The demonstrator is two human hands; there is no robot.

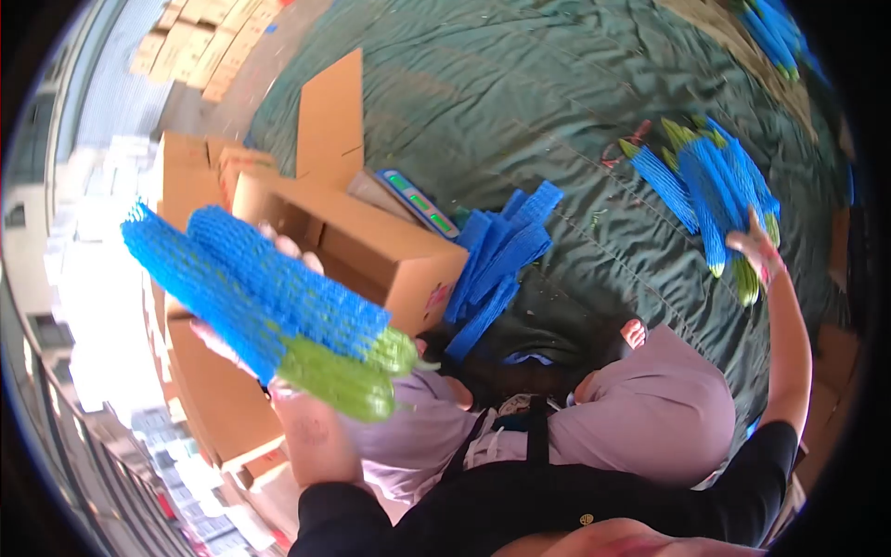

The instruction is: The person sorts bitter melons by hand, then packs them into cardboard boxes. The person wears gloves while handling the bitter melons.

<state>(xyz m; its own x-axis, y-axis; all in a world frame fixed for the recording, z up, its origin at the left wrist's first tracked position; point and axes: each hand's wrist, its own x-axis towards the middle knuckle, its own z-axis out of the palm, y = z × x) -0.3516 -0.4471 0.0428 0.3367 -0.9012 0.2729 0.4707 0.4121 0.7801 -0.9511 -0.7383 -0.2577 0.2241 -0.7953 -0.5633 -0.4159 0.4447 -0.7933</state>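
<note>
My left hand [290,249] is wrapped round two long green gourds [348,376] in blue foam net sleeves, raised at the left above a carton. Their bare green ends point toward my lap, and the gourds hide most of that hand. Far to the right, my right hand [759,252] lies at the near end of a pile of similar sleeved gourds [710,176]. Its thumb and a finger are spread apart against the pile; the other fingers are hard to make out. Green tips stick out of the sleeves there.
An open cardboard box [362,246] stands left of my legs, beside a scale with a lit green display [418,202]. Loose blue net sleeves [501,246] lie on the dark green tarp [483,93]. Stacked cartons [209,42] stand far left; more sleeved gourds [775,37] lie top right.
</note>
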